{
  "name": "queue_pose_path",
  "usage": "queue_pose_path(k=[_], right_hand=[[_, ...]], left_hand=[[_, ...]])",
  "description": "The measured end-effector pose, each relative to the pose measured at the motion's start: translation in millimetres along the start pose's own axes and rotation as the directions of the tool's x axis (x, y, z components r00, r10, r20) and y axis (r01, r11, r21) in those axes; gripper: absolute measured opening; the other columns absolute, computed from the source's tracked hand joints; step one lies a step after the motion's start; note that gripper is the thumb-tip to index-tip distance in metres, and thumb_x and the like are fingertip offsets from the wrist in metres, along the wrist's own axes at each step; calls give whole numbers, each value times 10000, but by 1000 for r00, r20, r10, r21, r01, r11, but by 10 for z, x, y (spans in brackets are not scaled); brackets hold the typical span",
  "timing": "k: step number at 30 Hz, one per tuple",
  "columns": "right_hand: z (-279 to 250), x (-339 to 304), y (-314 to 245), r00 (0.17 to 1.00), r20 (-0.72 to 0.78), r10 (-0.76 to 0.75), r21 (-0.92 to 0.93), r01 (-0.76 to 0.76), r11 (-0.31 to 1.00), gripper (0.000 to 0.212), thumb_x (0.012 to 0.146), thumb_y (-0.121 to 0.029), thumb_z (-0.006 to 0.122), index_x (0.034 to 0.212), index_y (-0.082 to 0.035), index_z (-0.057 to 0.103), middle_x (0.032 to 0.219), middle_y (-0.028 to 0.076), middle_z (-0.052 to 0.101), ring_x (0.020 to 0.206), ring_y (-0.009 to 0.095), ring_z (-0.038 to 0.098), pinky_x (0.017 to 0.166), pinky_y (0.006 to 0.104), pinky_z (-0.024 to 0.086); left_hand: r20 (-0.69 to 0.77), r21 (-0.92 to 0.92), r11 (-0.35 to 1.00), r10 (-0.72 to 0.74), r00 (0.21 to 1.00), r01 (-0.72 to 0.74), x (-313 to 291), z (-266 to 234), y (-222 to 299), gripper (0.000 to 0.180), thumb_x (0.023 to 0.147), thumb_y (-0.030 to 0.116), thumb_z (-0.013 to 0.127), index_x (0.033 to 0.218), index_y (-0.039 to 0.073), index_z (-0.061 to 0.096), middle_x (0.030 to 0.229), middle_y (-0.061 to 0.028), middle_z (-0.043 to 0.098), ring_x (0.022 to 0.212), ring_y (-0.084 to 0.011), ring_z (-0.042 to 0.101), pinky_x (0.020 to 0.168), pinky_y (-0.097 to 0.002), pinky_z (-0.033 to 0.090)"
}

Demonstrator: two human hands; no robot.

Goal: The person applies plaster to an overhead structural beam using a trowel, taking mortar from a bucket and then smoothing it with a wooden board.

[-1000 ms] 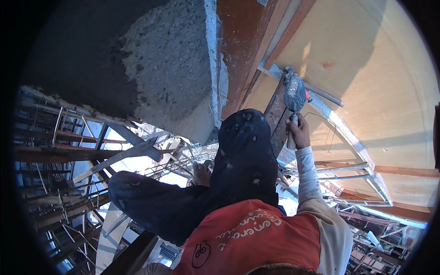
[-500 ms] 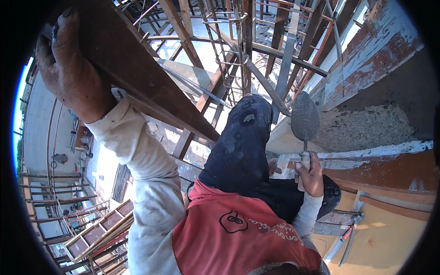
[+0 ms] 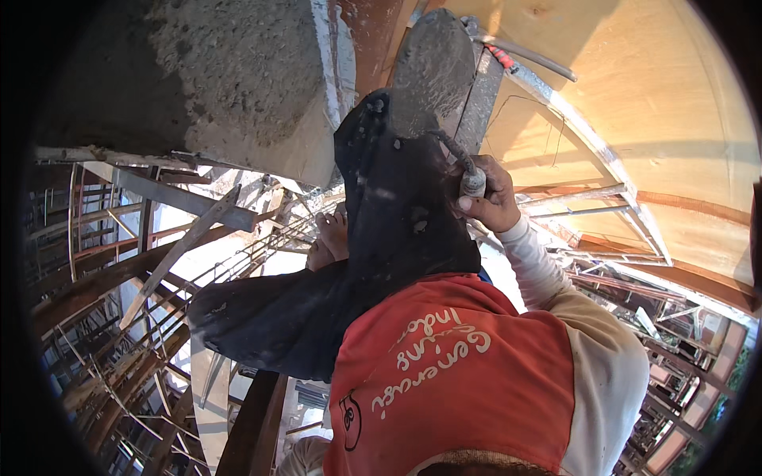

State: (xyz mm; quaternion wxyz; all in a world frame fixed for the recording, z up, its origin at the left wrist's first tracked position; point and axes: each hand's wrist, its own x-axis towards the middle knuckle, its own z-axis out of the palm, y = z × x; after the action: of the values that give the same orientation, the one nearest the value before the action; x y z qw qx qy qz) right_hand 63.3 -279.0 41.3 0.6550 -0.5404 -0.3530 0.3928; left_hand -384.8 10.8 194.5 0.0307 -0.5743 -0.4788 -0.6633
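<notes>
My right hand [image 3: 496, 197] is closed around the pale handle of a mason's trowel [image 3: 432, 75]. Its broad rounded blade is coated in grey mortar and points away from me, above my dark-trousered knee. To the left of the blade lies a sloping surface of rough grey mortar [image 3: 246, 83], smoother and darker toward its left side. My left hand is out of sight; only a bit of pale sleeve [image 3: 305, 458] shows at the lower edge, beside a dark wooden beam [image 3: 258, 424].
Yellowish plywood panels [image 3: 595, 47] curve along the right, with a metal bar [image 3: 548, 87] against them. On the left, wooden props and rebar [image 3: 159, 262] crisscross above a drop to a lower level. My bare foot [image 3: 329, 234] rests near the mortar's lower edge.
My view has swung to the right. The left hand, earlier up on the brown beam, has left the picture. The right hand still grips the trowel, now beside the plywood panels.
</notes>
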Motion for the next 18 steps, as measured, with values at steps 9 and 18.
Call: queue_pose_path(k=[9,18], right_hand=[[-487,-2086,1846,284,-836,470,305,-472,827,385,973,-213,614,1294,-43,487,793,58,610,586,141,590,470,315,487],[-924,-2861,3957,158,-630,760,386,-786,483,465,995,-423,616,1045,39,633,694,88,608,491,201,574,449,388,466]], left_hand=[[407,-183,959,-128,904,218,-658,621,-112,318,983,166,602,1206,-56,647,1147,-199,689,1031,-304,699,859,-383,582],[607,-99,939,-204,768,329,-992,703,28,326,991,190,582,1206,-46,649,1142,-192,691,1028,-299,698,858,-385,576]])
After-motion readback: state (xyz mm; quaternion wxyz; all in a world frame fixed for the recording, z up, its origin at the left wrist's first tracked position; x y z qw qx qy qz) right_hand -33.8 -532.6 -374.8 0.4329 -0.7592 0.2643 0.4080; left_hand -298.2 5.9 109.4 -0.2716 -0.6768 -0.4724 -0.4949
